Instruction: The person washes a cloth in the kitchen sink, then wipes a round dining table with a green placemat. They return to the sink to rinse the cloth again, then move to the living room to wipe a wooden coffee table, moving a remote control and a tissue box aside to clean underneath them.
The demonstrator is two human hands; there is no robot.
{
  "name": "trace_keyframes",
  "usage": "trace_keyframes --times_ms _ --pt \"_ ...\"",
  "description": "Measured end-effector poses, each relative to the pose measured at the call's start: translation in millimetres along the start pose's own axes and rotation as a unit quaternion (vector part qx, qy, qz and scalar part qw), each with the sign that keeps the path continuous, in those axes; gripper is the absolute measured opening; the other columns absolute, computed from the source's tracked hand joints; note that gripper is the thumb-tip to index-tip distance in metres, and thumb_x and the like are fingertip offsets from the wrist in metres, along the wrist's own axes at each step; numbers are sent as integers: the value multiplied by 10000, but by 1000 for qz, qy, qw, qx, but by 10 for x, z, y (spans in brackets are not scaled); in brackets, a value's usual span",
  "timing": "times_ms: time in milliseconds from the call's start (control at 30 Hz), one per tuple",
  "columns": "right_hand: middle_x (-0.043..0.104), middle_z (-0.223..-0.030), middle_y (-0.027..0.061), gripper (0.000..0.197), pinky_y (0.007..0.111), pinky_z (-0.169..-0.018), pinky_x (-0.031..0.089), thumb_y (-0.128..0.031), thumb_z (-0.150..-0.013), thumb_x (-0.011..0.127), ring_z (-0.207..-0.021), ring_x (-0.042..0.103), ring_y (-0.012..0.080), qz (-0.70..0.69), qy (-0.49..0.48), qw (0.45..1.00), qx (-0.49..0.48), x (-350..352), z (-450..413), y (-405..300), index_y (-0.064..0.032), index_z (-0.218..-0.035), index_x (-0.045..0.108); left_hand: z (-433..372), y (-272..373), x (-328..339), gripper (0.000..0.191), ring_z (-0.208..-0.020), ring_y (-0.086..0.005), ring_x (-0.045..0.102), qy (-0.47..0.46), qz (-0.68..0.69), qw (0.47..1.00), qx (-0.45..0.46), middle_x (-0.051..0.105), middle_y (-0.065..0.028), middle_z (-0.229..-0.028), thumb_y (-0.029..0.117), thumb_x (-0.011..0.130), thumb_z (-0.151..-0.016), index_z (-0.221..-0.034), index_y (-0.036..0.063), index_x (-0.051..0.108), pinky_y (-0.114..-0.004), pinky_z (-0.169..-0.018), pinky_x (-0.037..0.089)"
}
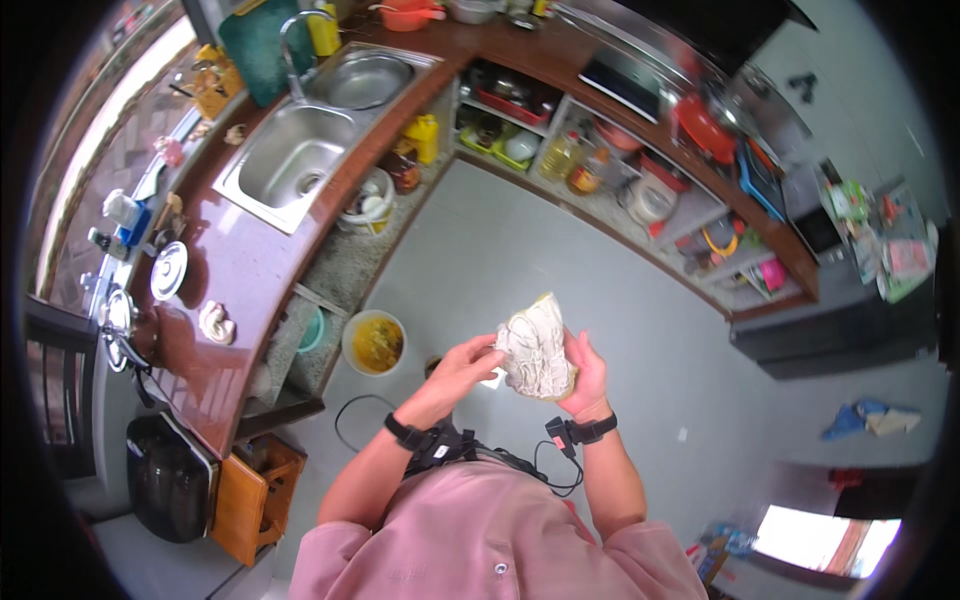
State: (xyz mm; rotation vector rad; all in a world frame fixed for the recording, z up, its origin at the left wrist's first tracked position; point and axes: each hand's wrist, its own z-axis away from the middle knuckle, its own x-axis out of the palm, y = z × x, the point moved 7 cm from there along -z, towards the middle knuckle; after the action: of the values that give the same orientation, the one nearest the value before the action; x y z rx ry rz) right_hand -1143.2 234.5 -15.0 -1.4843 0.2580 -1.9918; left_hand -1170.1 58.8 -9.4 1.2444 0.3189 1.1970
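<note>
In front of my torso, above the grey floor, I hold a wrinkled, off-white, cloth-like piece (534, 351) with a yellowish edge. Its exact kind is unclear. My right hand (587, 373) grips it along the right side, with the fingers partly hidden behind it. At its left edge, the fingers of my left hand (463, 371) touch or pinch the material. A second crumpled, whitish piece (217, 324) lies on the brown countertop (251, 281) to the left.
A bucket (374, 343) with yellowish contents stands on the floor by the left cabinet. The counter carries a steel sink (296, 157), a pot lid (169, 270) and a pot (135, 330). Open shelves (577, 161) line the far side. A wooden stool (255, 499) stands lower left.
</note>
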Motion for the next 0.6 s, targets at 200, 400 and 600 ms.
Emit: trace_keyframes --times_ms 200,400,600 --pt "569 -1395 170 480 444 -1116 437 -46 -989 511 -1291 565 286 210 42 975 -58 362 -1362 -659 46 -1452 425 -1193 552 -898 154 -931 -100 616 102 76 991 40 691 4 -1035 128 611 -1012 -1137 45 646 -279 -846 493" --pt "610 -1287 171 438 415 -1073 460 51 -907 596 -1221 594 286 172 86 980 -44 113 -2698 -1221 44 -1337 508 -2049 1257 -1598 118 -864 -94 592 181 46 981 41 662 1 -968 133 606 -1014 -1102 54 616 -270 -746 487" --pt "663 -1162 149 502 342 -951 517 40 -891 652 -1074 652 218 251 24 967 25 279 -4451 -1711 40 -1367 495 -2863 1884 -2255 130 -849 -78 591 288 53 954 66 664 6 -964 156 646 -991 -1078 62 621 -239 -711 467"
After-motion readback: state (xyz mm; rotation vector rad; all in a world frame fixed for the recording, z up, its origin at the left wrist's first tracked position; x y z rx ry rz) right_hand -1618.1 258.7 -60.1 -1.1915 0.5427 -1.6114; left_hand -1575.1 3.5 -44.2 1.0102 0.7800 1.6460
